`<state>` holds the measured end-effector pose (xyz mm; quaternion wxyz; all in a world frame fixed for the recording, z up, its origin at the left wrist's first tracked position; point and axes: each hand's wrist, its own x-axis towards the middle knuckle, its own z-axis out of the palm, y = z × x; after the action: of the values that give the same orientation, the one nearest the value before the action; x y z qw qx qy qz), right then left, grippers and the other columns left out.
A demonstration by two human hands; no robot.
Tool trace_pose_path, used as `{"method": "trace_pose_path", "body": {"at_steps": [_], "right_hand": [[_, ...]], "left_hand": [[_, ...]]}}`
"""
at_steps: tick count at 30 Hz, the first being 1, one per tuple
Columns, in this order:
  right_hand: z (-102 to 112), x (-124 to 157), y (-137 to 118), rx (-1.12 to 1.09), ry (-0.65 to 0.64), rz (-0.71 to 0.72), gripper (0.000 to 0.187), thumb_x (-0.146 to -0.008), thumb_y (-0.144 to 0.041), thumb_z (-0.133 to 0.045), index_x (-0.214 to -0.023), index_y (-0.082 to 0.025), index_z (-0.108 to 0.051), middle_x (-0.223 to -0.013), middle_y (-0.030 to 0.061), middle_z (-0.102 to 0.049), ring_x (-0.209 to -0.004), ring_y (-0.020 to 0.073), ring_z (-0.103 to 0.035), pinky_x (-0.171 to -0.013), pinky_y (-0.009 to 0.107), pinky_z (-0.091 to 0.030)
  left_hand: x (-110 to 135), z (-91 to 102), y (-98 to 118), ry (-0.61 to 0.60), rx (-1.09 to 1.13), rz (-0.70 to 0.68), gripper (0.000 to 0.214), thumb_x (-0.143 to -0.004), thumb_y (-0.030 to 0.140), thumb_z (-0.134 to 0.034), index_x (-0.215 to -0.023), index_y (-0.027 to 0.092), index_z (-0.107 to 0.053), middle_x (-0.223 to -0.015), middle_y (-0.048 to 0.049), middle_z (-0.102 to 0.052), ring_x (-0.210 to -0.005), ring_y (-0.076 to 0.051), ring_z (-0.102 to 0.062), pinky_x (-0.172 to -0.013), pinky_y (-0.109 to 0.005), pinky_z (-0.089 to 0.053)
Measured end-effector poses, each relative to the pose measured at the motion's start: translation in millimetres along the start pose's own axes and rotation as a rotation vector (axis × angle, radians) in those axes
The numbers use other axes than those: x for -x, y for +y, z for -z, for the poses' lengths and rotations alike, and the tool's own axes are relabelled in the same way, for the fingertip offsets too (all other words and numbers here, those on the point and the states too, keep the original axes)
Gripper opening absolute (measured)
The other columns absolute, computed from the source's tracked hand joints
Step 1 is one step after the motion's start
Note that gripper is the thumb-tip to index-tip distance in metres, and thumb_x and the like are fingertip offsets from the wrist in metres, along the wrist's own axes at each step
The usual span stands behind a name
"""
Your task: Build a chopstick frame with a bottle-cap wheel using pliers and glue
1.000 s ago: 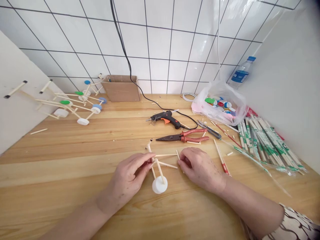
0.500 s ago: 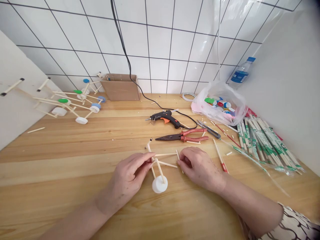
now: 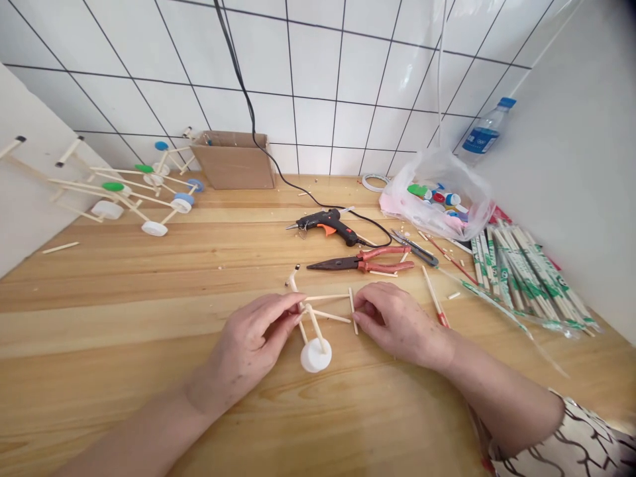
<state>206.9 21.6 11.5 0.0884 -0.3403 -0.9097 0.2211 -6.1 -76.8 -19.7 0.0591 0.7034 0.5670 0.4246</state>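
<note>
My left hand (image 3: pixel 256 338) pinches a small frame of pale wooden sticks (image 3: pixel 317 326) between thumb and fingertips. A white bottle cap (image 3: pixel 315 356) is fixed at the frame's near end, and a dark-tipped stick end rises at the far side. Two thin sticks reach from the frame toward the right. Across their free ends stands a short wooden stick (image 3: pixel 353 310), with the thumb and fingertips of my right hand (image 3: pixel 397 326) closed at its side. Whether the stick ends touch it, I cannot tell.
Beyond my hands lie red-handled pliers (image 3: pixel 365 262), a black glue gun (image 3: pixel 328 224) and a utility knife (image 3: pixel 420 250). A bag of caps (image 3: pixel 437 199) and wrapped chopsticks (image 3: pixel 534 275) are on the right. Finished-looking stick frames (image 3: pixel 134 189) and a cardboard box (image 3: pixel 236 164) stand at back left.
The short stick by my right hand has turned to lie more squarely across the two stick ends. My left hand keeps its pinch on the frame. The camera view has shifted slightly.
</note>
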Motion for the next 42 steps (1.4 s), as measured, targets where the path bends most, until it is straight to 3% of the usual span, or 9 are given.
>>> {"method": "trace_pose_path", "body": {"at_steps": [3,11,23,42], "right_hand": [[7,2,0,-0.024,-0.036,-0.009,0.007,-0.077,-0.016,-0.063,-0.08,-0.017,-0.057,-0.075,0.0011,-0.06,-0.07,0.0144,-0.052,-0.067,0.027,-0.041],[6,11,5,-0.012,-0.03,0.059,0.033,-0.072,-0.021,-0.071,-0.101,-0.016,-0.056,-0.096,0.0067,-0.063,-0.091,0.0203,-0.057,-0.08,0.033,-0.046],[-2,10,8,-0.009,0.021,0.131,0.03,-0.073,-0.019,-0.07,-0.099,-0.014,-0.057,-0.095,0.0086,-0.063,-0.09,0.0223,-0.057,-0.08,0.037,-0.048],[1,4,10,-0.035,0.016,0.07,0.028,-0.073,-0.019,-0.07,-0.097,-0.015,-0.057,-0.093,0.0073,-0.062,-0.09,0.0217,-0.058,-0.078,0.036,-0.048]], "left_hand": [[0,-0.2,-1,0.005,0.007,-0.007,0.022,-0.087,0.017,-0.053,-0.106,0.021,-0.064,-0.089,-0.0031,-0.073,-0.077,-0.015,-0.069,-0.074,-0.026,-0.057],[1,1.7,0,-0.007,0.016,-0.018,0.024,-0.087,0.014,-0.053,-0.107,0.021,-0.062,-0.089,-0.0027,-0.072,-0.078,-0.013,-0.069,-0.074,-0.024,-0.056],[0,-0.8,-3,0.02,-0.001,-0.082,0.024,-0.084,0.01,-0.058,-0.106,0.02,-0.062,-0.093,-0.0018,-0.071,-0.082,-0.013,-0.068,-0.075,-0.023,-0.056],[1,0.8,-3,0.011,0.025,-0.071,0.027,-0.085,0.008,-0.056,-0.107,0.021,-0.062,-0.091,-0.0009,-0.071,-0.08,-0.011,-0.068,-0.074,-0.021,-0.056]]}}
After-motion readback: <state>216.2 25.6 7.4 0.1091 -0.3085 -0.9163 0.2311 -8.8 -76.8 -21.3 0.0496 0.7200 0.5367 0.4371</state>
